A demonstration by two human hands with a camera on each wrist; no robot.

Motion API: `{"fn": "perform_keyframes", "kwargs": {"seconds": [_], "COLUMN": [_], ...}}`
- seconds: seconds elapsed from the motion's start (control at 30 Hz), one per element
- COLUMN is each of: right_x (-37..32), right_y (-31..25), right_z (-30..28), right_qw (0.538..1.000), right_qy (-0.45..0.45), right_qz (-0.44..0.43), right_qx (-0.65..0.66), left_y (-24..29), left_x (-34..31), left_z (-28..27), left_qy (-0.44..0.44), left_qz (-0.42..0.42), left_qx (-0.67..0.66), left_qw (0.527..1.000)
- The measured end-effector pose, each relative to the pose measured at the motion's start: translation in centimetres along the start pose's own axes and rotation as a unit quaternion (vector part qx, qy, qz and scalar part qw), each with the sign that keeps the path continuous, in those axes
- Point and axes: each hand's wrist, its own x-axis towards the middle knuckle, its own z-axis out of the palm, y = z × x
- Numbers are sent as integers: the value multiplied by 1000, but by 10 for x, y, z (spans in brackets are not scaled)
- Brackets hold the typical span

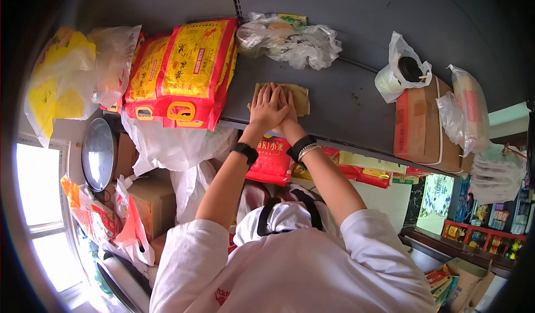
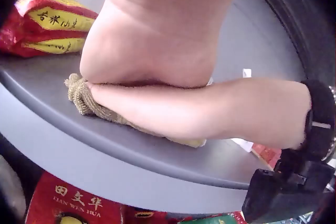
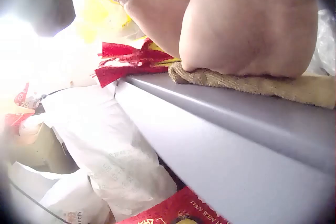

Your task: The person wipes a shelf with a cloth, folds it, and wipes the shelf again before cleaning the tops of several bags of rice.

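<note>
The person wears a white short-sleeved shirt with a small red print near its lower edge, and above it a white piece crossed by black straps. A black band wraps the wrist of the left hand. A second black band sits at the wrist of the right hand, next to a pale beaded bracelet.

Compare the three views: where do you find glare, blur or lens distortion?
Head view: fisheye curves the grey shelf, corners vignette, window blown out. Left wrist view: the left hand looms close and soft. Right wrist view: glare whitens the upper left; the cloth looks fairly sharp.
</note>
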Motion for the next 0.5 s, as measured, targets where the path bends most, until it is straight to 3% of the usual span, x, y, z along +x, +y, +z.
{"fn": "perform_keyframes", "kwargs": {"seconds": [0.2, 0.33, 0.5], "right_x": [-1, 8, 20], "right_y": [2, -1, 9], "right_z": [9, 17, 16], "right_qw": [997, 997, 998], "right_qy": [23, 30, 35], "right_qz": [-9, -2, -15], "right_qx": [67, 68, 54], "left_y": [4, 6, -2], "left_x": [1, 1, 22], "left_z": [6, 5, 8], "left_qy": [12, -15, 16], "left_qz": [-3, -18, -7], "left_qx": [11, 12, 4], "left_qw": [1000, 1000, 1000]}}
